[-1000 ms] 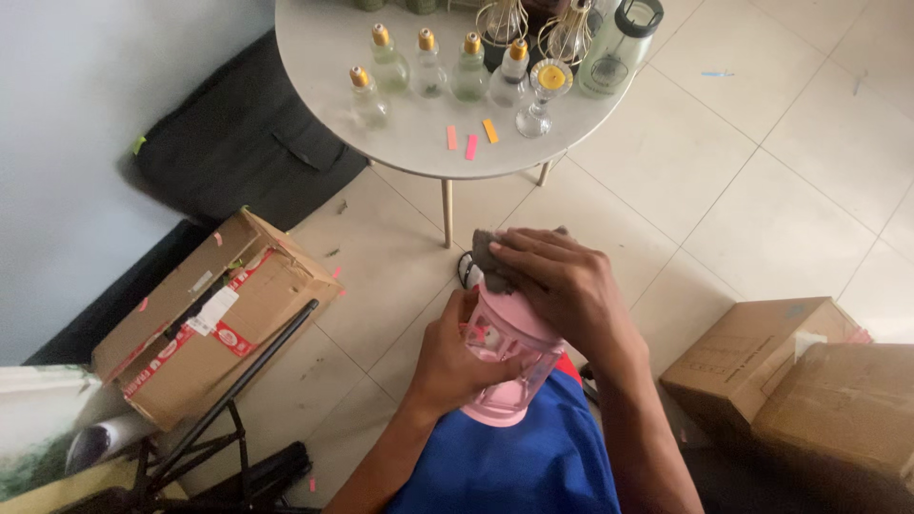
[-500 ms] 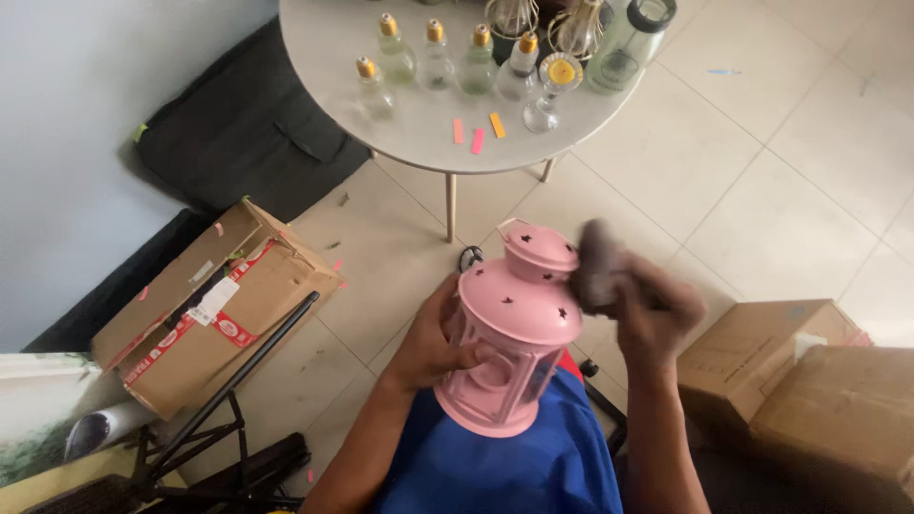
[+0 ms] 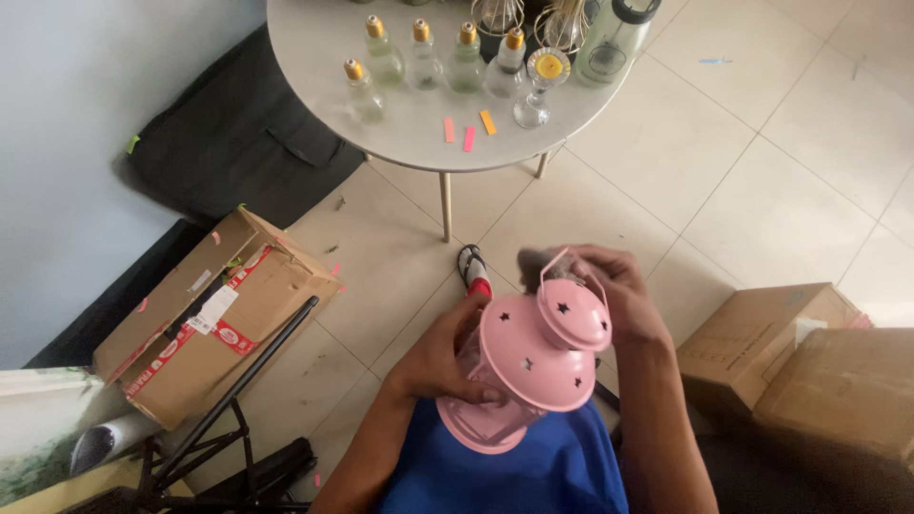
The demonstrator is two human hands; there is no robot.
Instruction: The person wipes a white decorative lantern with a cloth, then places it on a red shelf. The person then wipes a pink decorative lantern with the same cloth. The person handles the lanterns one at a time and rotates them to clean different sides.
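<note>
pink metal lantern with star cut-outs (image 3: 533, 366) sat tilted on the person's blue-clad lap, its top leaning toward the right hand (image 3: 609, 286). left hand (image 3: 447, 362) gripped its body with fingers wrapped around; right-hand fingers pinched a grey cloth (image 3: 533, 259) at the cap.

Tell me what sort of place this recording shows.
Probably a room in a home, used for sorting or storage: pale tiled floor, a round table of small glass bottles, and cardboard boxes on the floor.
</note>
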